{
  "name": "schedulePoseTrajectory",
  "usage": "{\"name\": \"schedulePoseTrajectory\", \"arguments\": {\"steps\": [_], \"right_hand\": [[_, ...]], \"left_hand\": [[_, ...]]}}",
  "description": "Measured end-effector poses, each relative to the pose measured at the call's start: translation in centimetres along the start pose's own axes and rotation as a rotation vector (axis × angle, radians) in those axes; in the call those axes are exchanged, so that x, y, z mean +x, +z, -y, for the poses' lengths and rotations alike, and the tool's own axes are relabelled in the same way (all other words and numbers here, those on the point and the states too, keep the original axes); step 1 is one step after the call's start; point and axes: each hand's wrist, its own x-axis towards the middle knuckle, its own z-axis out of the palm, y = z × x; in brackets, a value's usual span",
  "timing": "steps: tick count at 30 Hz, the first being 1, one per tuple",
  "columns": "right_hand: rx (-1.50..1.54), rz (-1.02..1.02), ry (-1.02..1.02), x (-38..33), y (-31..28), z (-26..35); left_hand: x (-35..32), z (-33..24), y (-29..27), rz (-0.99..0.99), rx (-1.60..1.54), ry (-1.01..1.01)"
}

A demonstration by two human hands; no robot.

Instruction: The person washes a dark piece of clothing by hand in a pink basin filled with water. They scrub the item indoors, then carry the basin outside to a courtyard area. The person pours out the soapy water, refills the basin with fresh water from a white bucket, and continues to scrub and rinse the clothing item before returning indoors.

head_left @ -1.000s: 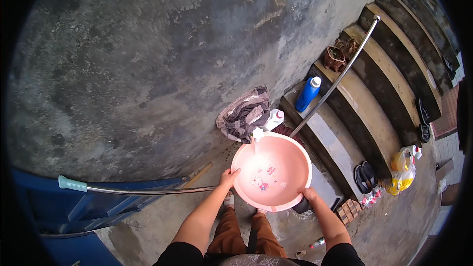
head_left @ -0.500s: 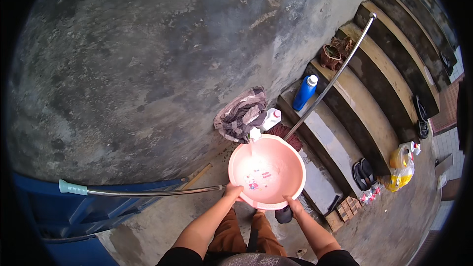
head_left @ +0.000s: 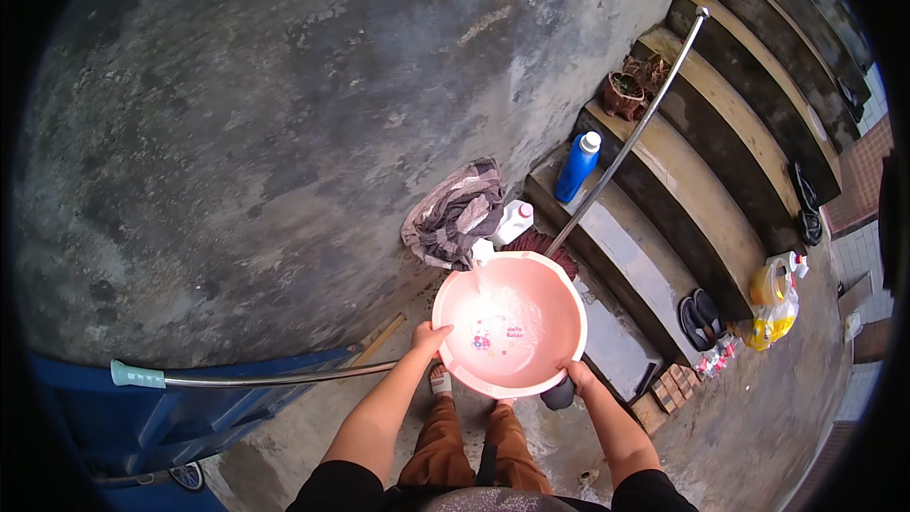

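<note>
A round pink plastic basin [head_left: 559, 318] is held in front of me at about waist height. My left hand [head_left: 431, 338] grips its left rim, thumb over the edge. My right hand [head_left: 577, 378] clasps the lower right rim in the same way. Clear liquid that looks like water runs into the basin at its far side, below a small white object [head_left: 482, 251] whose kind I cannot make out. Small printed decorations show on the basin's bottom. Just beyond the rim are a crumpled grey-brown checked cloth [head_left: 453, 213] and a white jug [head_left: 515, 220].
Concrete steps [head_left: 654, 199] climb to the right, bearing a blue bottle [head_left: 577, 169], a plant pot [head_left: 624, 95] and dark slippers [head_left: 699, 318]. A mop with a metal handle [head_left: 630, 137] leans there. Another metal pole [head_left: 275, 380] lies across a blue metal panel [head_left: 85, 408]. Bricks [head_left: 674, 388] sit by the steps.
The basin has shifted slightly left in view and tilted a little, with both hands still on its rim. More of my left foot shows below it. The surroundings shift slightly as the view moves.
</note>
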Motion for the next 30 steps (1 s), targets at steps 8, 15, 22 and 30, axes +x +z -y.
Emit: {"name": "schedulePoseTrajectory", "arguments": {"steps": [8, 15, 22, 30], "right_hand": [[0.123, -0.235, -0.237, -3.3, 2.5, -2.2], [0.092, -0.248, -0.255, -5.2, 3.0, -0.9], [0.168, -0.261, -0.247, -4.4, 2.2, -2.0], [0.069, -0.331, -0.291, -3.9, 1.3, -2.2]], "left_hand": [[-7.6, -11.4, 0.2, -0.415, 0.538, 0.902], [-4.6, -19.5, 4.1, -0.476, 1.096, 0.988], [-2.6, -22.3, 6.9, -0.335, 1.369, 0.614], [-3.4, -20.6, 7.3, -0.406, 0.916, 0.742]]}}
